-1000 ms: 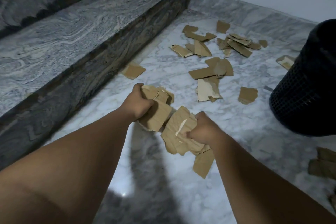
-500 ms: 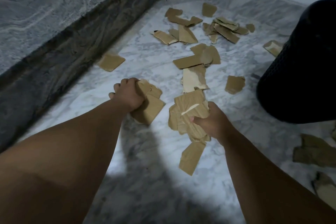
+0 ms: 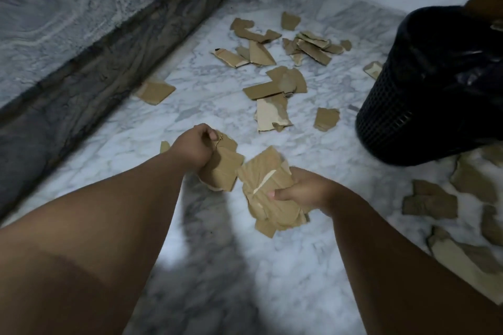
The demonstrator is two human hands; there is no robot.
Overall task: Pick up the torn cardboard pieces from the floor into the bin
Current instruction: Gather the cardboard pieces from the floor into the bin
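Both full: left hand point(image 3: 194, 148) fisted round a wad of torn brown cardboard pieces point(image 3: 226, 168), right hand point(image 3: 302, 193) thumb-clamping a bigger wad point(image 3: 268, 198), probably bunched for one dump into black mesh bin point(image 3: 402, 122), black-lined, at 2 o'clock; contents too dark to tell. More loose scraps point(image 3: 275, 87) on marble floor point(image 3: 190, 106) at 12 and 4.

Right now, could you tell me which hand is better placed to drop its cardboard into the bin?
Probably the right hand: its cardboard bundle is nearer the black mesh bin on the right. The left hand grips its pieces farther off, toward the step.
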